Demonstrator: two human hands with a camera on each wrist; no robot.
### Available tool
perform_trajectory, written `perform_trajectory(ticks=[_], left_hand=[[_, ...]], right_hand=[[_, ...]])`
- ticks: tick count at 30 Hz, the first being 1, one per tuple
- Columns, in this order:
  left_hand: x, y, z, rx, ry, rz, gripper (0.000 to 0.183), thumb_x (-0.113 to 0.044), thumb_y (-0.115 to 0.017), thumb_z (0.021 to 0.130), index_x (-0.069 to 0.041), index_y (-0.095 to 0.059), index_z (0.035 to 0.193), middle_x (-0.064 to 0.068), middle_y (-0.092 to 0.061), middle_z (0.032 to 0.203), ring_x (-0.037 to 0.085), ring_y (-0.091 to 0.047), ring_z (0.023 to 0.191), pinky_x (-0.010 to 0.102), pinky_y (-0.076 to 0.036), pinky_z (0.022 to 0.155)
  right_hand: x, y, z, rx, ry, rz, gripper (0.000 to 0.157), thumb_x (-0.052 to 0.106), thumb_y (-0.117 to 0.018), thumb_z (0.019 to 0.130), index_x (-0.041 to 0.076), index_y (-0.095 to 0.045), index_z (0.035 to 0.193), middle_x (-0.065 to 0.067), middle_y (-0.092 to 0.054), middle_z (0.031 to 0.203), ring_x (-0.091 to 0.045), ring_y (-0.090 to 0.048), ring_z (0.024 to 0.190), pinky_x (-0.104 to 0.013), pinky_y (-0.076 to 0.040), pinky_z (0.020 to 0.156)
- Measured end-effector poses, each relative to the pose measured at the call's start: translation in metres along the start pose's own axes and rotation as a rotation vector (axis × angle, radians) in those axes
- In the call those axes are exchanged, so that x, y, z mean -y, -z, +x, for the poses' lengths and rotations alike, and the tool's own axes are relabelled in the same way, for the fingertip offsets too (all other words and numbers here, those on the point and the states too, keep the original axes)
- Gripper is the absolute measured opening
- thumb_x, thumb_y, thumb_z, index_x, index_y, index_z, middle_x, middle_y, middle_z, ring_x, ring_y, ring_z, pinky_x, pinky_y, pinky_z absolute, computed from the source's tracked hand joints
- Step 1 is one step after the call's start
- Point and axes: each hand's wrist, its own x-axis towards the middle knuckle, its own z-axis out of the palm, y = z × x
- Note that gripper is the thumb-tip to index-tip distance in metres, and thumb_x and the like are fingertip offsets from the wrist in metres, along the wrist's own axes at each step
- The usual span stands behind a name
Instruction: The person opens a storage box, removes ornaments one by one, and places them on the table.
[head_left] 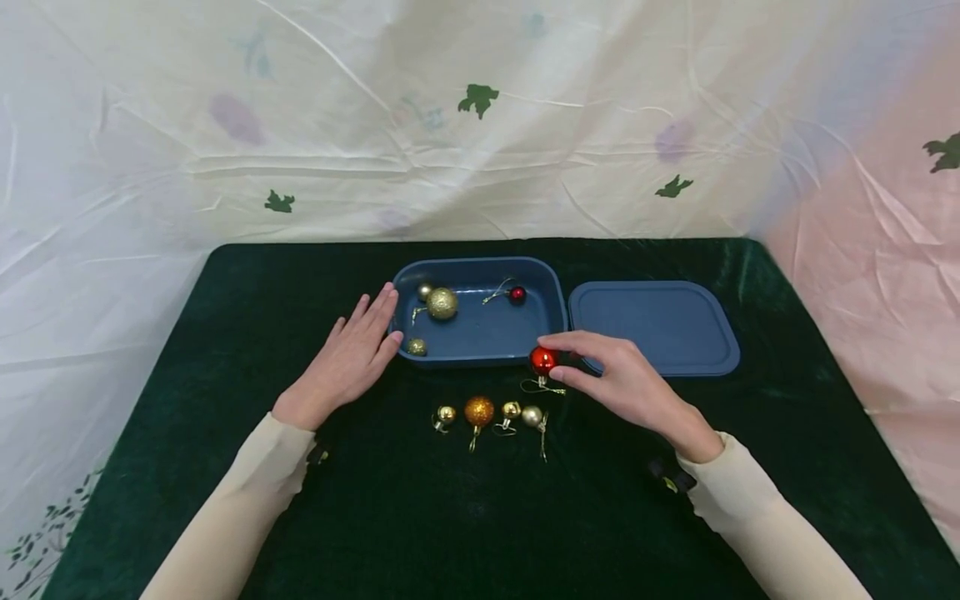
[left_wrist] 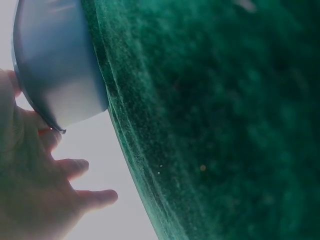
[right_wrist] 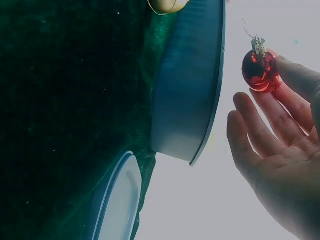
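My right hand [head_left: 618, 371] pinches a shiny red bauble [head_left: 543, 360] between thumb and fingers, just off the front right corner of a blue box [head_left: 487, 361]. In the right wrist view the red bauble [right_wrist: 260, 71] shows a silver cap and a thin loop. With fingers straight, my left hand [head_left: 345, 358] touches the box's left rim; the left wrist view shows its fingertips [left_wrist: 50, 139] at the rim. Inside the box lie a large gold glitter bauble [head_left: 442, 303], two small gold ones [head_left: 417, 347] and a small dark red bauble [head_left: 517, 294].
In front of the box, a row holds a small gold bauble [head_left: 446, 415], an orange glitter bauble [head_left: 479, 411], another gold bauble [head_left: 511, 410] and a pale gold one [head_left: 532, 416]. A blue lid [head_left: 656, 325] lies right of the box on the dark green tablecloth [head_left: 465, 525].
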Motion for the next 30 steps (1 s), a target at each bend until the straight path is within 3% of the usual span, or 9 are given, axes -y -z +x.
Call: perform_trajectory(ticks=[30], left_hand=[[0.001,-0.001,0.001,0.005,0.009,0.002,0.068,-0.052,-0.023,0.112,-0.023,0.005,0.167,-0.005,0.012,0.172,0.037,0.000,0.159,0.071,-0.009,0.120]], right_hand=[[-0.019,-0.011,-0.029,0.126,-0.085,0.003,0.043,0.024,-0.072,0.099,0.014,-0.065,0.140,0.001,-0.066,0.138,-0.022,-0.062,0.127,-0.053,-0.051,0.103]])
